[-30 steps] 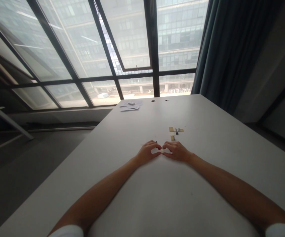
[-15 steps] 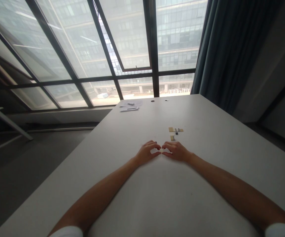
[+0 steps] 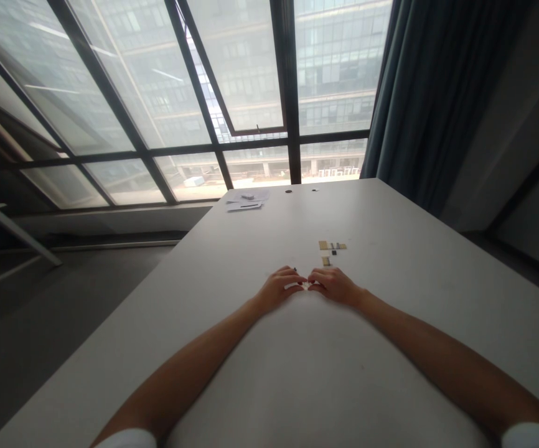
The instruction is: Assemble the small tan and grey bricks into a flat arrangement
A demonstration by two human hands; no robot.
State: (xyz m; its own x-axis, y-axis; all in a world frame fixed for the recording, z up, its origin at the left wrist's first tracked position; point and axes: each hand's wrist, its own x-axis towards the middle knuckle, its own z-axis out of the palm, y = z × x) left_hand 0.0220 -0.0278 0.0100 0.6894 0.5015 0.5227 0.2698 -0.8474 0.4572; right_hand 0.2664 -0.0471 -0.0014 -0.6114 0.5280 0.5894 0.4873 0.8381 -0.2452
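My left hand point(image 3: 279, 287) and my right hand point(image 3: 333, 286) meet fingertip to fingertip low over the white table point(image 3: 269, 373). Both are closed in a pinch on a small pale piece point(image 3: 305, 285), too small and too covered by the fingers to name. A tiny dark bit point(image 3: 295, 269) shows at the back of my left fingers. Just beyond my right hand lies a small tan block with pale and dark strips point(image 3: 326, 261). Behind it are a small black square point(image 3: 334, 253) and a row of tan and grey pieces point(image 3: 332, 246).
Papers with a dark pen-like thing point(image 3: 246, 205) lie at the table's far left corner. A round dark disc point(image 3: 289, 191) and a small dark-and-white item point(image 3: 315, 190) sit near the far edge. Windows rise behind, with a blue curtain point(image 3: 409, 112) at right.
My fingertips have drawn slightly closer together around the small pale piece, and more of it shows between them. My arms and the pieces on the table have stayed put.
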